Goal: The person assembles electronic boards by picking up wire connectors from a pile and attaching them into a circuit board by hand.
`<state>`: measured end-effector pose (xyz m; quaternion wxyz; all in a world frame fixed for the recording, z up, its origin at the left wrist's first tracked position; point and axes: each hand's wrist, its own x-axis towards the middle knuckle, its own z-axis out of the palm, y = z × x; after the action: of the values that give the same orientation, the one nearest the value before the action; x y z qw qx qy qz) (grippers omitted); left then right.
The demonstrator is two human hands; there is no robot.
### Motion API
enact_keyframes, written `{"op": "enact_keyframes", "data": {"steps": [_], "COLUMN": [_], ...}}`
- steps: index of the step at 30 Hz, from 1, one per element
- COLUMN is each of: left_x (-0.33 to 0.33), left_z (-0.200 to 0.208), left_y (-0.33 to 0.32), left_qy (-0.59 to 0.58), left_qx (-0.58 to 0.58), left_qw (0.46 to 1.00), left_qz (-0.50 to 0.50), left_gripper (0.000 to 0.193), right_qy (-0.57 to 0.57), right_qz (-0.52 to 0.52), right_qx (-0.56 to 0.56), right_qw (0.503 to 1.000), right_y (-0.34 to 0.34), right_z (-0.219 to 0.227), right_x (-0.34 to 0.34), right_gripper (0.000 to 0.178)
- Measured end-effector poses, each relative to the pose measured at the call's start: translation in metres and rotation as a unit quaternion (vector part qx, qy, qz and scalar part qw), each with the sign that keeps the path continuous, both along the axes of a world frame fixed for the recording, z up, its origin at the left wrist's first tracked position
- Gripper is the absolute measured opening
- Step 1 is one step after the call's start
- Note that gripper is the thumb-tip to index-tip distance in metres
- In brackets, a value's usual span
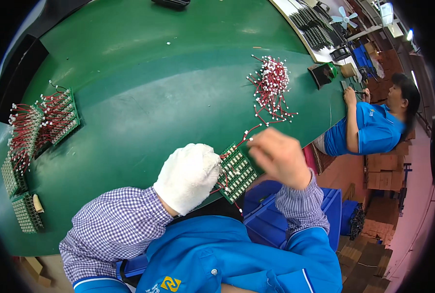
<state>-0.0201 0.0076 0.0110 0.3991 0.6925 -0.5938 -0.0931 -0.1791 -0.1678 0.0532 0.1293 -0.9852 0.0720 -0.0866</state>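
My left hand (190, 178), in a white knit glove, is closed at the left edge of a green circuit board panel (237, 176). Rows of small white connectors cover the panel, and a few red wires (225, 188) lie across it and hang off its lower edge. The glove hides its own fingertips. Above the panel's right side is my bare right hand (278, 156), slightly blurred, its thumb and fingers pinched on a red wire with white plug ends (246, 133). Farther off, a pile of similar red wires (273, 80) lies on the green table.
At the left stand circuit board panels with red wires (41, 122) and a stack of bare panels (26, 213). A black bin (22, 75) is behind them. Blue crates (295, 219) sit below the table edge. A co-worker in blue (373, 122) works at the right.
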Motion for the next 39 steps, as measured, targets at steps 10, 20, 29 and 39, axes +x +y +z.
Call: {"op": "enact_keyframes", "data": {"steps": [10,20,29,39], "left_x": [0.001,0.003,0.004,0.006], "left_z": [-0.002,-0.003,-0.002,-0.003], "left_y": [0.0,0.002,0.001,0.001], "left_qy": [0.018,0.036,0.036,0.038], "left_qx": [-0.008,0.025,0.015,0.041], "left_qw": [1.0,0.999,0.999,0.998], "left_qz": [-0.012,-0.018,-0.032,-0.042], "left_gripper": [0.009,0.007,0.012,0.012], "right_qy": [-0.061,-0.02,-0.158,-0.145], "right_qz": [-0.089,-0.126,-0.256,-0.264], "right_qx": [-0.161,-0.063,0.382,0.395], "right_qw": [0.981,0.99,0.874,0.868], "right_y": [-0.029,-0.026,-0.012,-0.011], "right_z": [-0.022,-0.016,-0.034,-0.042], "right_x": [0.007,-0.012,-0.022,-0.026], "right_gripper": [0.016,0.022,0.017,0.006]}}
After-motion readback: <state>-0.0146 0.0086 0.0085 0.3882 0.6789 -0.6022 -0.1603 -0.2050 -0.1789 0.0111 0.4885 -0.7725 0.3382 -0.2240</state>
